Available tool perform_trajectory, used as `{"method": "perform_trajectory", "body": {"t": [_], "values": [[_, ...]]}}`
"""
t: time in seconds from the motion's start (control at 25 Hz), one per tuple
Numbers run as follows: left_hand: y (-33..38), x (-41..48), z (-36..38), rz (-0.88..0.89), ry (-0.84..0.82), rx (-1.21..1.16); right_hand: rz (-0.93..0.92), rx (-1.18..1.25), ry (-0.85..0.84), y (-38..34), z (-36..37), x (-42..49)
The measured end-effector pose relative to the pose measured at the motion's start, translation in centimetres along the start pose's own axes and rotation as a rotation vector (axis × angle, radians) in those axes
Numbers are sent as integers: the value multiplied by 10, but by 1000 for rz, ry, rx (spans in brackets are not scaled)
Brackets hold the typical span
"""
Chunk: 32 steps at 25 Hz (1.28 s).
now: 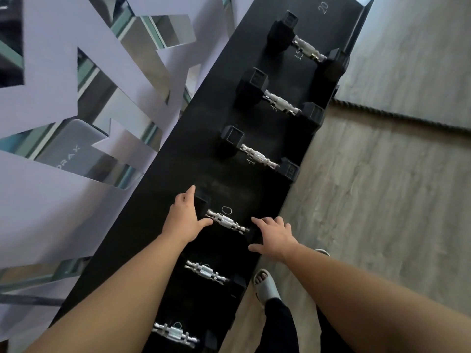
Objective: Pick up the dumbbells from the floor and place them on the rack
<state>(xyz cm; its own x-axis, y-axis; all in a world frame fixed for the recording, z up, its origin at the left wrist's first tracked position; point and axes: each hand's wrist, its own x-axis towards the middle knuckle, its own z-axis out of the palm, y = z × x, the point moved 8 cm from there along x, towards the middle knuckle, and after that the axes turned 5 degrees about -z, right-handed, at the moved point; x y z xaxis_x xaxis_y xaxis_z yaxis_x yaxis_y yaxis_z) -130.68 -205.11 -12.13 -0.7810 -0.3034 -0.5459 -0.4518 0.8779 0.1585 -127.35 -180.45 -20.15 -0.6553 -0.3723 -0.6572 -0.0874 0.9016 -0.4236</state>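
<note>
A long black rack (178,174) runs diagonally from bottom left to top right. On it, by a chalked "10", lies a black hex dumbbell with a chrome handle (226,222). My left hand (183,217) lies over its far head, thumb touching the handle. My right hand (275,235) rests with spread fingers on its near head. Neither hand is wrapped around the handle. Both heads are mostly hidden under my hands.
More dumbbells lie on the rack: three beyond (258,156), (280,101), (307,48) and two nearer (205,272), (174,332). My foot in a grey slipper (266,286) stands on the wood-look floor (369,200) right of the rack. A mirrored patterned wall (76,98) is at left.
</note>
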Motion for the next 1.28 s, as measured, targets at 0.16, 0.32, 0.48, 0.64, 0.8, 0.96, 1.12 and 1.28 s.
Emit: {"method": "perform_trajectory", "body": {"t": [0.16,0.32,0.48,0.64,0.8,0.96,1.12,1.28], "values": [[4,7,-5,-19,70,-27,-8,-48,-46,-4,0,13],[4,12,-7,3,66,1,-14,-6,-40,-3,0,22],[9,17,-11,19,101,6,-28,-4,3,3,-8,26],[14,23,-8,8,114,-14,-27,-8,12,9,-17,32],[12,23,-2,-7,68,5,-12,28,7,12,-12,30],[7,8,-5,20,26,22,-33,26,-31,9,-19,20],[1,-14,-22,45,-1,-79,-60,101,-17,7,-41,6],[2,-39,-54,55,-33,-225,-90,176,56,1,-96,-19]]}}
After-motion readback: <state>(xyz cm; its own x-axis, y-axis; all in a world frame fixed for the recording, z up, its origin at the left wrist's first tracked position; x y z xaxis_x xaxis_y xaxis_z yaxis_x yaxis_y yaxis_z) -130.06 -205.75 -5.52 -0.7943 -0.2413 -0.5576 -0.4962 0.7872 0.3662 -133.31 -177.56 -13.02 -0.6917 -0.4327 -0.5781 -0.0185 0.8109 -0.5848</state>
